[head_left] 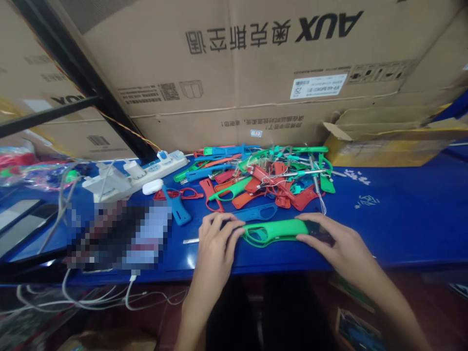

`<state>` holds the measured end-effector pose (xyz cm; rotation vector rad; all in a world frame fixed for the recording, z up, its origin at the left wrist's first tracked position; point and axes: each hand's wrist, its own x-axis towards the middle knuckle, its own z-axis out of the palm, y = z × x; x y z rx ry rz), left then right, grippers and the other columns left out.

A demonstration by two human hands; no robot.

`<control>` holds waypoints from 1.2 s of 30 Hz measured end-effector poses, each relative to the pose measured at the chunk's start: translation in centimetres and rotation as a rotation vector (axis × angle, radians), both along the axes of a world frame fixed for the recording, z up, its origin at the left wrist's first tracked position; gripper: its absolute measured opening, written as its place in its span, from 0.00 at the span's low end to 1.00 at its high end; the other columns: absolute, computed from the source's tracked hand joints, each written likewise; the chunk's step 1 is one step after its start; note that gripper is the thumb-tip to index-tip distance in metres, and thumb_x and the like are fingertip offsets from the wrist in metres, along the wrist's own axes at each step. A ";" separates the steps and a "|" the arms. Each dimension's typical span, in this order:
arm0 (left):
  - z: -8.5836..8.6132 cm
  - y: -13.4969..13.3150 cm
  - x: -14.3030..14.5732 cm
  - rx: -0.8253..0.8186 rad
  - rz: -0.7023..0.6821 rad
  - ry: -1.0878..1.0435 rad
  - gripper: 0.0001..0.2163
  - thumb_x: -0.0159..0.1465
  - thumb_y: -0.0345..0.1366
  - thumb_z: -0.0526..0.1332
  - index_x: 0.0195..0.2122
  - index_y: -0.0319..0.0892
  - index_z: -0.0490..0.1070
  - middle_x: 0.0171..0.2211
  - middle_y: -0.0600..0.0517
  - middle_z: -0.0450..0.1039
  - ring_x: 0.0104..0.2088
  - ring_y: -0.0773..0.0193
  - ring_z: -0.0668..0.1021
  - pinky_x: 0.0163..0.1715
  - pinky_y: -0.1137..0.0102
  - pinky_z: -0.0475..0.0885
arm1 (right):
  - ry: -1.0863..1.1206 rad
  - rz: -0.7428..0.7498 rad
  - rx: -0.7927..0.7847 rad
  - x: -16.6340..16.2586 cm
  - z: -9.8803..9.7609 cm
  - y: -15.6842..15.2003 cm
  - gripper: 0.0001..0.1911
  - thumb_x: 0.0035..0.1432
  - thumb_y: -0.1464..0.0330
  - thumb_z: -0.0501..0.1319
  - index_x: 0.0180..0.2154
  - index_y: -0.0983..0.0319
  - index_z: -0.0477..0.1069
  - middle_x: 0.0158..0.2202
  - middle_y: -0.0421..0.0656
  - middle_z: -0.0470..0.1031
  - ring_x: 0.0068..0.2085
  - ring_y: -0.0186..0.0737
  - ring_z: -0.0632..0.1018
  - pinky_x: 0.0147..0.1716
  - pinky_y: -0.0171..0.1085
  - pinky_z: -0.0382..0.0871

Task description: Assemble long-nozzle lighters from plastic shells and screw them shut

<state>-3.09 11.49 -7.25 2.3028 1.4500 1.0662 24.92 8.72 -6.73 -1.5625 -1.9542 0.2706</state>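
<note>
A green gas lighter (pixel 285 230) with a long metal nozzle lies sideways between my hands near the front edge of the blue table. My left hand (pixel 218 239) is closed around its nozzle end, and the metal tip sticks out to the left. At the other end, my right hand (pixel 331 239) pinches the handle, which ends in a dark part partly hidden by the fingers. Just behind it is a blue lighter shell (pixel 258 213). Farther back spreads a pile of red, green and blue lighter parts (pixel 256 183), some with metal tubes and thin wires.
A white power strip (pixel 157 171) with plugs stands at the back left, near a white earbud case (pixel 152 186). Phones lie at the left. A large cardboard box (pixel 234 73) walls off the back, with a smaller open carton (pixel 387 146) at the right. Small white bits (pixel 356 176) lie nearby.
</note>
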 end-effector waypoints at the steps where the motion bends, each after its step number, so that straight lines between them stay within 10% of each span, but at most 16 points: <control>1: 0.1 0.0 -0.1 -0.009 -0.006 -0.019 0.07 0.72 0.33 0.59 0.45 0.48 0.77 0.46 0.49 0.76 0.51 0.53 0.70 0.53 0.54 0.67 | 0.003 -0.002 0.002 0.0 0.0 -0.1 0.18 0.65 0.50 0.61 0.49 0.53 0.74 0.42 0.40 0.82 0.26 0.37 0.77 0.29 0.36 0.74; 36: -0.6 0.0 -1.2 0.056 -0.090 0.012 0.14 0.71 0.27 0.60 0.53 0.51 0.77 0.48 0.53 0.80 0.48 0.55 0.73 0.48 0.57 0.68 | -0.034 -0.009 0.075 -0.3 -0.8 -0.4 0.18 0.65 0.50 0.62 0.49 0.53 0.77 0.49 0.39 0.82 0.38 0.41 0.84 0.36 0.38 0.77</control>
